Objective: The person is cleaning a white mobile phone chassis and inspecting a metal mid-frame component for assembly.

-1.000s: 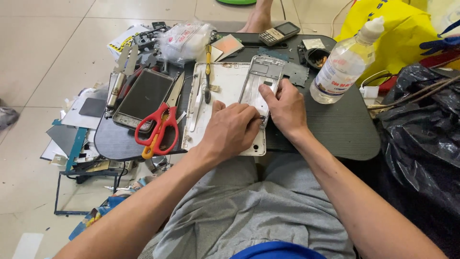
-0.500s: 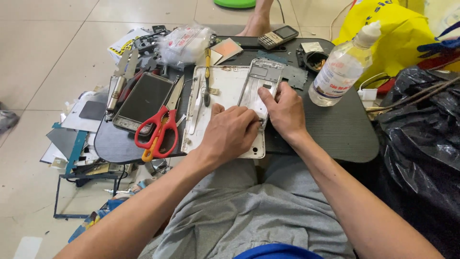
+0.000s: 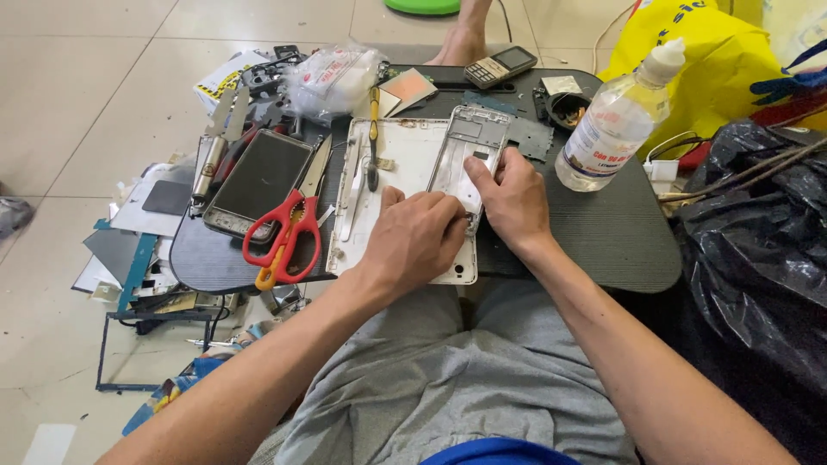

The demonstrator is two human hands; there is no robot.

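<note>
**Clutter around our lap table**

We see red-handled scissors [image 3: 284, 241] beside a dark tablet screen [image 3: 258, 182] on our black table [image 3: 620, 241]. A clear plastic bottle [image 3: 616, 120] stands right, a keypad phone [image 3: 501, 66] lies at the far edge, and a black bag [image 3: 758, 241] bulges alongside.

L hand [image 3: 418, 241] | slid slightly twd R hand [image 3: 514, 200] | over phone frame [image 3: 469, 155]

phone frame [image 3: 469, 142]: pale matt metal | scissors [image 3: 284, 237]: glossy red plastic handles | bottle [image 3: 616, 120]: clear plastic
</note>
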